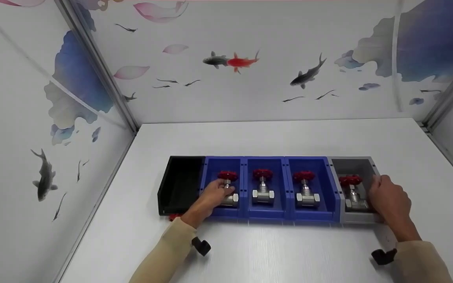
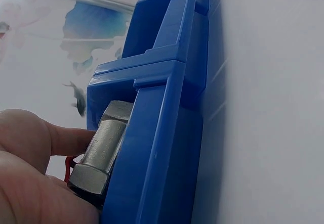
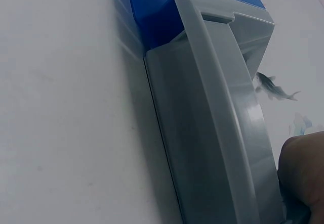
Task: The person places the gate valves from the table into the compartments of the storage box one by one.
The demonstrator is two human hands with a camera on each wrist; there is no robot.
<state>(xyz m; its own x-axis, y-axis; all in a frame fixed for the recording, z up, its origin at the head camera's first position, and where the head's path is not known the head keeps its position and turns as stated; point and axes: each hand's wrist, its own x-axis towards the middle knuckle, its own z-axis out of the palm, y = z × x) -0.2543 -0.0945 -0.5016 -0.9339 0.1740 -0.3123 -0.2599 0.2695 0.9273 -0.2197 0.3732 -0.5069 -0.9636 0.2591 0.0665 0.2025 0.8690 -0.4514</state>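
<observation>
My left hand (image 1: pixel 210 197) reaches into the leftmost blue bin (image 1: pixel 223 212) and grips a gate valve (image 1: pixel 229 199) with a red handwheel by its metal body. In the left wrist view, fingers lie around that valve (image 2: pixel 104 145) just behind the bin's front lip. On the right, my right hand (image 1: pixel 392 200) holds the outer side wall of the grey bin (image 1: pixel 362 218); its fingertips are partly hidden. Another valve (image 1: pixel 355 202) lies inside the grey bin, beside that hand. The right wrist view shows the grey bin's front (image 3: pixel 202 133) and part of the hand.
Two more blue bins hold one valve each, the middle valve (image 1: pixel 263 194) and the right valve (image 1: pixel 307 198). A black bin (image 1: pixel 181 184) ends the row at left. Some red thing (image 1: pixel 174 216) shows below its front edge. White walls enclose the white table (image 1: pixel 277 251).
</observation>
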